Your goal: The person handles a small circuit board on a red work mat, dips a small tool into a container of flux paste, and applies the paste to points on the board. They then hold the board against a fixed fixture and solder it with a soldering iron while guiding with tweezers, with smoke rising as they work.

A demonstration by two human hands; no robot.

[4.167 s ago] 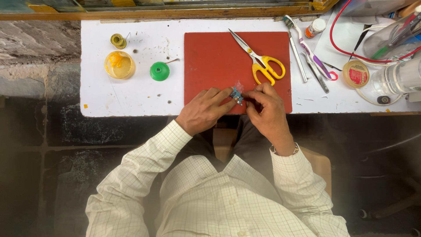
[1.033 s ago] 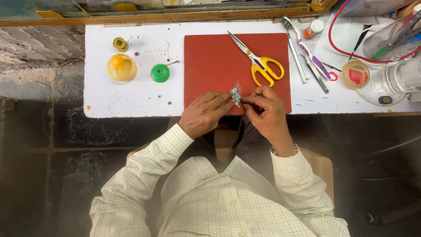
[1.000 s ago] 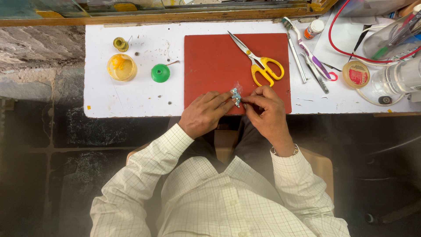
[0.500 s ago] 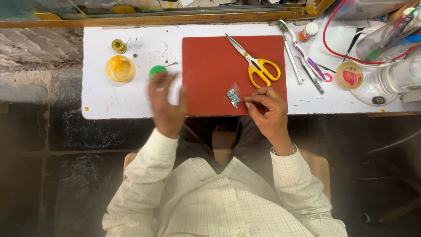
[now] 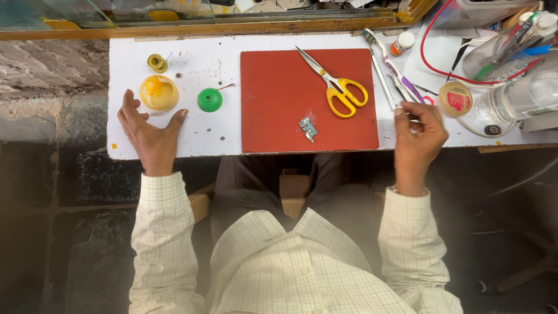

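A small circuit board piece (image 5: 307,128) lies alone on the red mat (image 5: 279,104), with neither hand touching it. My left hand (image 5: 148,131) rests flat on the white table (image 5: 203,136) with its fingers spread, just below a yellow jar (image 5: 158,93) and left of a green round cap (image 5: 210,100). It holds nothing. My right hand (image 5: 418,136) is off the mat's right edge. Its fingers are curled and pinched onto the near end of thin metal tweezers (image 5: 400,90).
Yellow-handled scissors (image 5: 340,90) lie on the mat's far right. A purple-handled tool (image 5: 401,75), a round tape roll (image 5: 455,99), clear bottles (image 5: 517,96), a red cable (image 5: 430,46) and a small bottle (image 5: 401,43) crowd the right. A small yellow spool (image 5: 156,61) sits far left.
Both hands have let go of the small board, which now lies on the mat. My left hand swung left to the yellow jar; my right hand moved right to the tools.
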